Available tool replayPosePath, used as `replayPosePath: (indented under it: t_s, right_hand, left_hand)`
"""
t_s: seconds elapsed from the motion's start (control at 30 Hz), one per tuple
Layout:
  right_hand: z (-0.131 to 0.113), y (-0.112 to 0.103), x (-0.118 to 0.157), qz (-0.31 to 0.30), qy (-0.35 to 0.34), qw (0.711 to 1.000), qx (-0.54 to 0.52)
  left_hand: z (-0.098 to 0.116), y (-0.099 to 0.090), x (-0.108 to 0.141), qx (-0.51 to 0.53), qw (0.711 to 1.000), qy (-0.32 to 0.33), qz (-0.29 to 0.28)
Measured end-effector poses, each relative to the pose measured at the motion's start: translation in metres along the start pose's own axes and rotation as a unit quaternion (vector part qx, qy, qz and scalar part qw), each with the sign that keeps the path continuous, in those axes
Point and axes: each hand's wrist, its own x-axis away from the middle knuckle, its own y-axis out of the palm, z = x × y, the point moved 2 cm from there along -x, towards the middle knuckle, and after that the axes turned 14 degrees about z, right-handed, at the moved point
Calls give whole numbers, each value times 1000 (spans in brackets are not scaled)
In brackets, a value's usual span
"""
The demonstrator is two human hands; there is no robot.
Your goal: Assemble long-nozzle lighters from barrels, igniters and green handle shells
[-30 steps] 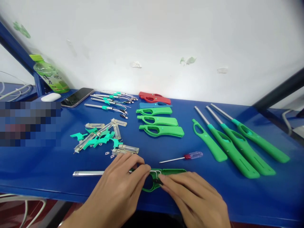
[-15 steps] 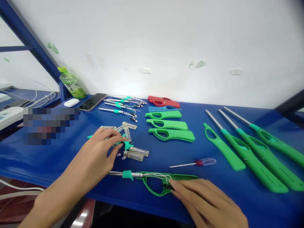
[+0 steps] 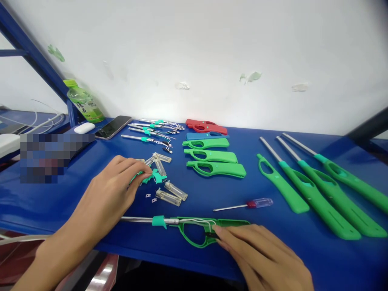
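Pinching the black part [image 3: 209, 234] at the open green half-shell [image 3: 233, 222], my right fingers [image 3: 220, 232] are nearly closed, beside the bend of the white wires [image 3: 197, 220]. My left fingers [image 3: 142, 167] narrow over the teal pieces [image 3: 158, 176]; whether they grip one, I cannot tell. Left of my right fingers, the metal tube [image 3: 136, 219] bears a teal collar [image 3: 159, 221]. A tug from those fingers could unseat the uncovered wires. My right hand hides the shell's broad end; my left arm, the tube's tip.
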Motion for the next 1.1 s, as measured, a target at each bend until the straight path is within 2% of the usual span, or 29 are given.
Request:
replayPosePath:
  t_s: [0.17, 0.23, 0.3, 0.4, 0.57, 0.83, 1.1]
  right_hand:
    - [0, 0, -2, 6, -4, 1000, 1]
    - [0, 0, -2, 2, 1, 1000, -5]
    - [0, 1, 0, -6, 10, 1000, -13]
    - [1, 0, 3, -11, 15, 1000, -14]
    - [0, -1, 3, -18, 12, 1000, -19]
    - [-3, -4, -4, -10, 27, 998, -47]
    - [-2, -7, -4, -29, 16, 999, -41]
  left_hand:
    - [30, -12, 1, 54, 998, 11, 41]
    - [46, -11, 9, 86, 995, 32, 27]
    - [61, -6, 21, 114, 992, 48, -14]
    - [75, 2, 37, 127, 989, 57, -46]
    - [85, 6, 40, 96, 991, 82, -36]
    - [91, 1, 39, 83, 992, 89, -27]
    - [95, 8, 37, 126, 989, 63, -39]
